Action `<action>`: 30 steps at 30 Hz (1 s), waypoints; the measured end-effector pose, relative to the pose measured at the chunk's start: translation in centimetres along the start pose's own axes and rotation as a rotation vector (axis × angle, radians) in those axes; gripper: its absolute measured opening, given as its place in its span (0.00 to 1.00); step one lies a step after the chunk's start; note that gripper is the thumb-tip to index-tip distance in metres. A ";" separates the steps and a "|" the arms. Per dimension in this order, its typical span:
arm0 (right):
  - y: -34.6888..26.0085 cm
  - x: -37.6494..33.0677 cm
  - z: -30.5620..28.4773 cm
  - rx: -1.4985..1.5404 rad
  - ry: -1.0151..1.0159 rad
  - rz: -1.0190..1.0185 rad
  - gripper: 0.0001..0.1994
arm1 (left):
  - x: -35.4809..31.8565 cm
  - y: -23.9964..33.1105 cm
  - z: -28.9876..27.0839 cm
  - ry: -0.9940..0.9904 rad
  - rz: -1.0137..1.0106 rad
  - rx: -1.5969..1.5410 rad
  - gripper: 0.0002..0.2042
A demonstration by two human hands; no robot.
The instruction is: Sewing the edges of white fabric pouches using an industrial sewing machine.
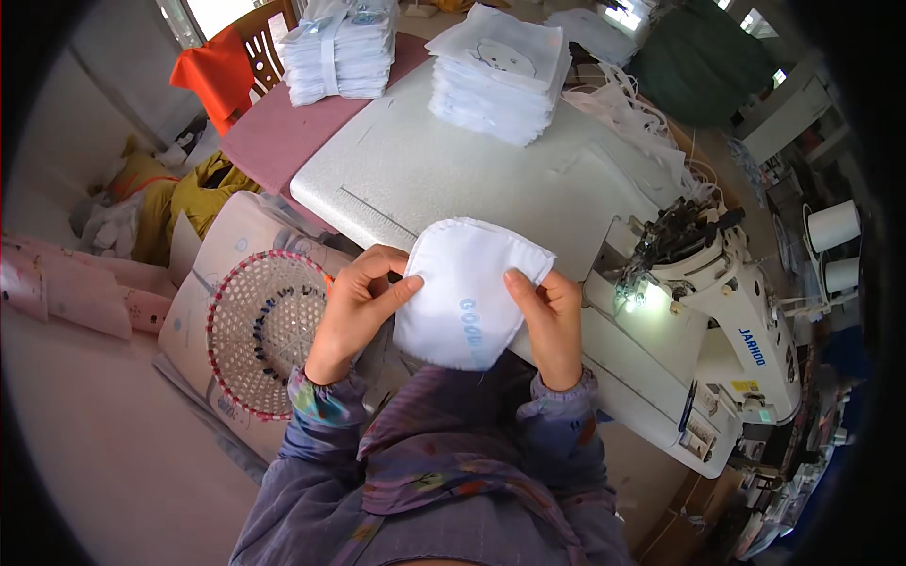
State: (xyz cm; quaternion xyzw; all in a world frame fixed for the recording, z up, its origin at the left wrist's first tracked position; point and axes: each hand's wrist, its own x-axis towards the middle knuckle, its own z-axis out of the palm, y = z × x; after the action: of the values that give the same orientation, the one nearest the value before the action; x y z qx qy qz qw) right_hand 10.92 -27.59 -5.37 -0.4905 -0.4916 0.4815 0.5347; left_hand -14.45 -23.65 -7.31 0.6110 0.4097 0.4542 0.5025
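Observation:
Between my two hands I hold up a small white fabric piece (462, 292) with stitched edges, rounded corners and faint blue lettering. My left hand (363, 302) pinches its left edge between thumb and fingers. On the opposite edge my right hand (549, 325) grips it, thumb on top and fingers behind. The piece is tilted toward me, above the near edge of the pale sewing table (377, 174). To the right stands a white sewing machine (722, 302), its lamp lit over the needle area, which is apart from the fabric.
A woven basket (236, 330) with a red rim sits left of my left hand. At the table's far side are a stack of white fabric pieces (495, 85) and a tied bundle (337, 57). White thread cones (832, 224) stand at the far right.

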 end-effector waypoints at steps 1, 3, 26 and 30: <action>0.1 -0.1 0.0 0.000 -0.002 -0.004 0.11 | 0.2 0.3 -0.5 0.005 0.018 -0.003 0.07; 0.4 -0.3 -0.2 -0.041 0.014 -0.072 0.15 | 1.2 0.7 -2.1 0.274 0.030 0.156 0.07; 5.8 -5.4 -3.3 -0.380 0.185 -0.095 0.09 | 23.6 1.9 -4.4 0.126 0.723 0.859 0.24; 5.8 -5.7 -3.5 -0.442 0.174 -0.116 0.09 | 29.6 3.4 3.4 -0.031 0.964 0.985 0.31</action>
State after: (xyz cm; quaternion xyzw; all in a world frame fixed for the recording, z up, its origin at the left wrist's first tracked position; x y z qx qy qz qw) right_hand 13.92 -33.16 -11.56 -0.6061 -0.5645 0.2869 0.4812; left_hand -3.57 3.30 0.03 0.8885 0.2438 0.3790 -0.0863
